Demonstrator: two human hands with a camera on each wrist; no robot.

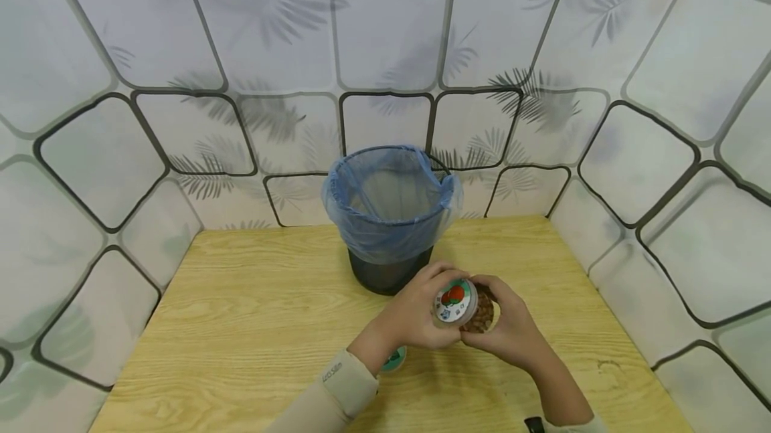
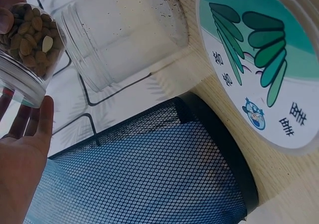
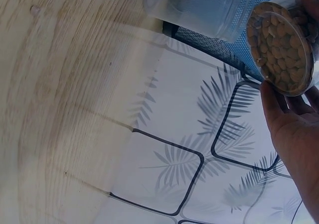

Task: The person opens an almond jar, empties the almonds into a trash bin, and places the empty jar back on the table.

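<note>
Above the table, a clear jar of almonds (image 1: pixel 480 316) lies tilted between both hands. My left hand (image 1: pixel 415 312) grips its lidded end; the printed lid (image 1: pixel 452 300) shows a red fruit or vegetable picture. At the opposite end, my right hand (image 1: pixel 512 329) holds the jar around its base, fingers and thumb curled on the sides. The right wrist view shows almonds pressed against the round jar bottom (image 3: pixel 279 50). Below the hands stand a lidless clear jar (image 2: pixel 124 35) with specks inside and a loose lid (image 2: pixel 249 59) printed with green pods.
A black mesh bin (image 1: pixel 382 272) stands at the back of the wooden table (image 1: pixel 253 326), just beyond the hands. Its blue bag (image 1: pixel 385 235) folds over the rim. Patterned walls (image 1: pixel 385 38) enclose the table at the back and both sides.
</note>
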